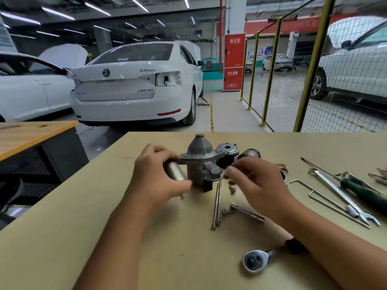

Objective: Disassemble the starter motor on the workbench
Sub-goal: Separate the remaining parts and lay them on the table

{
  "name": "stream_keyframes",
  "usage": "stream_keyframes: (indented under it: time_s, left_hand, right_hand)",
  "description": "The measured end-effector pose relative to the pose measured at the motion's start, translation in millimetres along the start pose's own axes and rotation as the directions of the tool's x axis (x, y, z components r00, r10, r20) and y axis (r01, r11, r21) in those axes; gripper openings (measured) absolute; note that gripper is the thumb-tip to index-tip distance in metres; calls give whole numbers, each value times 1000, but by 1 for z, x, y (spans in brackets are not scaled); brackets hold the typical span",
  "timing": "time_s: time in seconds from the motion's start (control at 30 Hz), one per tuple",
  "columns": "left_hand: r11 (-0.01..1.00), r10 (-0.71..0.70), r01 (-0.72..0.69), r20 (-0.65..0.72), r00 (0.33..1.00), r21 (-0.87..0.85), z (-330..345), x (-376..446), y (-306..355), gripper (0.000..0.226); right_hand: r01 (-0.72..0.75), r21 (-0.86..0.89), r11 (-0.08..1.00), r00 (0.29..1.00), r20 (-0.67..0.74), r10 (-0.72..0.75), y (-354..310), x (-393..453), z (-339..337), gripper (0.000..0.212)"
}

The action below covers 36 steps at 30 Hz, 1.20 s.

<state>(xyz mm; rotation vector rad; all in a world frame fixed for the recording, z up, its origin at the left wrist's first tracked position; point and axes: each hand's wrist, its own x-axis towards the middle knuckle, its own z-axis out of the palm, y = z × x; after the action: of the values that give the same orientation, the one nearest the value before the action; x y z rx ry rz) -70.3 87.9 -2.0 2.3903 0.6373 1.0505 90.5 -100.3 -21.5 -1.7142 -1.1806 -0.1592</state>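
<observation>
The grey cast starter nose housing [202,162] stands upright on the tan workbench [104,206]. My left hand [155,174] grips a shiny metal cylinder [174,171] right beside the housing's left flange. My right hand [255,181] hovers just right of the housing with fingers loosely curled; whether it pinches a small part is too blurred to tell. Behind the housing lie a black end cap [227,152] and the armature [250,153]. Two long through bolts [216,206] lie in front.
A socket extension [247,211] and small fasteners [231,188] lie near the bolts. A ratchet head [254,260] sits under my right forearm. Wrench [343,197], green-handled pliers [364,191] and bent rods [326,201] lie at right. White cars and a yellow fence stand beyond.
</observation>
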Motion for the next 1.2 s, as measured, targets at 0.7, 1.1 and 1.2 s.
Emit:
stream_keyframes:
  time_s: [0.7,1.1,1.2]
  left_hand:
    - [972,-177,168,-43,983,-163,47,2,4,94]
    - [999,21,-14,201,979,-36,66,-3,2,127]
    - [999,34,-38,120,992,32,77,-3,3,117]
  right_hand:
    - [-437,-358,825,895,-78,440,35,21,-89,52]
    - [-536,-498,682,822,-123,556,61,24,-102,40]
    - [-581,-466,668,788,-114,606,66,24,-111,35]
